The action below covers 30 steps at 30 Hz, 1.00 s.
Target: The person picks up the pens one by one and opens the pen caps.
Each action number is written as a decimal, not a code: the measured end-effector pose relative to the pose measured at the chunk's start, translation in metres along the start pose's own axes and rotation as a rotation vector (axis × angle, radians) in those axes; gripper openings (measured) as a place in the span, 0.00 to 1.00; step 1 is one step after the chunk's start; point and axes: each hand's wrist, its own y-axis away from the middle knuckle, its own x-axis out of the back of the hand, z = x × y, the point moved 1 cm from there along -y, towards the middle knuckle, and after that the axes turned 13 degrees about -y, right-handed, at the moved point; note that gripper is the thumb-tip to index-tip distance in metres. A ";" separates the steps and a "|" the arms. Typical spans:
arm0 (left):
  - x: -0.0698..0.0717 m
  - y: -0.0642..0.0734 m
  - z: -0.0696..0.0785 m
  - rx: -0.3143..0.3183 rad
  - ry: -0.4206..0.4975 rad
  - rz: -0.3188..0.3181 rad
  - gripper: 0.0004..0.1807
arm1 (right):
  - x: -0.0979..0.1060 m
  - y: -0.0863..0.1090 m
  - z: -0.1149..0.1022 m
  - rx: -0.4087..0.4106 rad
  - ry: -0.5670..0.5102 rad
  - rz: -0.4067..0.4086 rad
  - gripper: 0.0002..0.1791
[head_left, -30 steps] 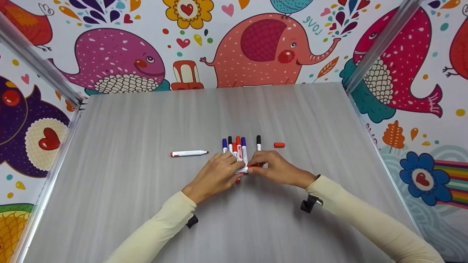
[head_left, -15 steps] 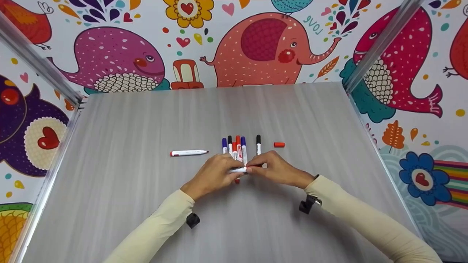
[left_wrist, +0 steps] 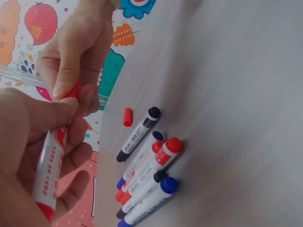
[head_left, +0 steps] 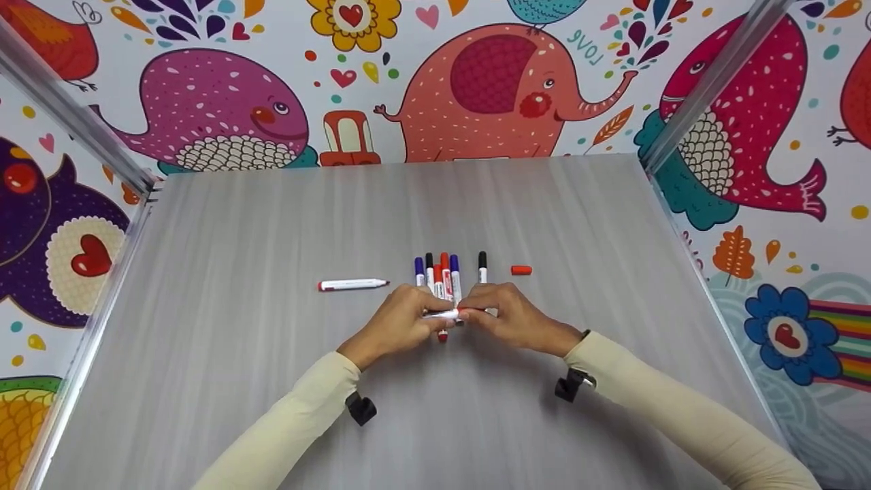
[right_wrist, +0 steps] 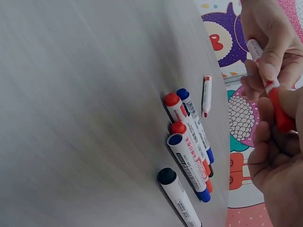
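Both hands hold one red whiteboard marker (head_left: pixel 446 314) level, just above the grey table (head_left: pixel 272 224). My left hand (head_left: pixel 401 320) grips its white barrel (left_wrist: pixel 49 170). My right hand (head_left: pixel 509 315) pinches the red cap (left_wrist: pixel 71 92) at the barrel's end (right_wrist: pixel 281 113); fingers hide the joint between cap and barrel. Right behind the hands lies a tight row of several capped markers (head_left: pixel 437 272) in blue, black and red. A black-capped marker (head_left: pixel 482 265) lies a little apart on their right.
A loose red cap (head_left: pixel 520 270) lies to the right of the black marker. An uncapped marker (head_left: pixel 352 285) lies crosswise to the left of the row. Metal rails (head_left: pixel 102 292) and patterned walls close the table's sides and back.
Both hands have drawn slightly closer together and shifted a little left with the red marker. The markers on the table have not moved.
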 end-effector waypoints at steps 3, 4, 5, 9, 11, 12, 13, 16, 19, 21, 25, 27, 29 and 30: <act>0.003 0.002 -0.001 0.037 0.097 -0.024 0.11 | 0.003 0.002 0.001 0.048 0.010 0.013 0.10; 0.004 0.004 -0.002 0.056 0.126 -0.026 0.11 | 0.006 0.002 0.001 0.059 0.004 0.025 0.10; 0.006 0.005 -0.003 0.079 0.151 -0.024 0.12 | 0.009 0.003 0.002 0.063 -0.006 0.039 0.10; 0.016 0.012 -0.008 0.157 0.158 0.028 0.14 | 0.022 0.009 0.004 0.011 -0.061 0.123 0.11; 0.020 0.014 -0.010 0.165 0.110 0.057 0.14 | 0.025 0.013 0.006 -0.036 -0.074 0.158 0.11; 0.021 0.014 -0.011 0.162 0.082 0.068 0.14 | 0.026 0.014 0.008 -0.054 -0.073 0.169 0.12; 0.022 0.015 -0.012 0.158 0.054 0.075 0.14 | 0.026 0.015 0.008 -0.068 -0.073 0.178 0.12; 0.021 0.017 -0.016 0.117 -0.038 0.095 0.13 | 0.025 0.019 0.012 -0.088 -0.053 0.203 0.11; 0.019 0.019 -0.020 0.083 -0.105 0.108 0.13 | 0.024 0.021 0.015 -0.096 -0.041 0.226 0.11; 0.017 0.022 -0.022 0.071 -0.129 0.115 0.13 | 0.024 0.023 0.017 -0.107 -0.035 0.236 0.11; 0.013 0.025 -0.029 0.073 -0.149 0.132 0.11 | 0.025 0.026 0.018 -0.145 -0.016 0.237 0.11; 0.012 0.027 -0.034 0.077 -0.160 0.147 0.10 | 0.025 0.027 0.019 -0.156 -0.009 0.235 0.11; 0.011 0.029 -0.038 0.082 -0.174 0.163 0.09 | 0.026 0.027 0.021 -0.154 0.000 0.234 0.13; 0.011 0.030 -0.041 0.088 -0.183 0.169 0.09 | 0.026 0.028 0.023 -0.148 0.003 0.235 0.13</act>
